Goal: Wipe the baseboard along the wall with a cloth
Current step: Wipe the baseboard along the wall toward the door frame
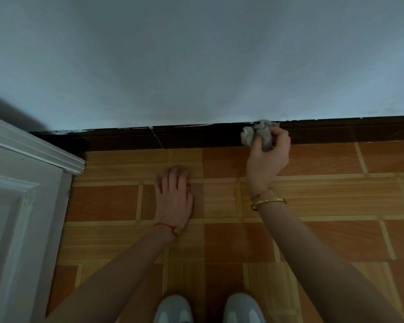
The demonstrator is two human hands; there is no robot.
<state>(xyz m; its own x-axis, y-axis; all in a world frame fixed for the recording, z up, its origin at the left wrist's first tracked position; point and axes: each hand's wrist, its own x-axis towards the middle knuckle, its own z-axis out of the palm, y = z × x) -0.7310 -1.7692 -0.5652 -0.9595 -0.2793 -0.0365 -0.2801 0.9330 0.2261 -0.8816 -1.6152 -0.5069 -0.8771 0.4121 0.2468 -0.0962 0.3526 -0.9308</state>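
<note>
Your right hand point(267, 159) is closed around a crumpled grey cloth point(258, 134), fingers curled over its near side so that soft, wrinkled folds bulge out to the left and above the knuckles. The wad is pressed against the baseboard point(184, 137), right of centre, with its top edge reaching the seam where the skirting meets the wall point(196, 66).

The baseboard is a dark brown, glossy strip running left to right along the foot of the wall. Its upper edge carries thin white flecks, and one pale hairline crack slants down across it left of centre. The wall above is a flat, matte, pale blue-grey.

Your left hand point(174, 197) grips nothing: it lies palm down, fingers spread, flat on the floor point(336, 206), well apart from the cloth and nearer to you than the baseboard. A red cord point(165, 226) with a bead circles that wrist. A gold bangle point(268, 202) and a thinner band sit on the right wrist.

The floor is orange-brown wood-grain tile, in rectangular panels divided by lighter striped bands. At far left stands a white moulded door frame point(33, 150), its stepped profile meeting the left end of the baseboard. Two pale grey shoe toes point(173, 308) show at the near edge.
</note>
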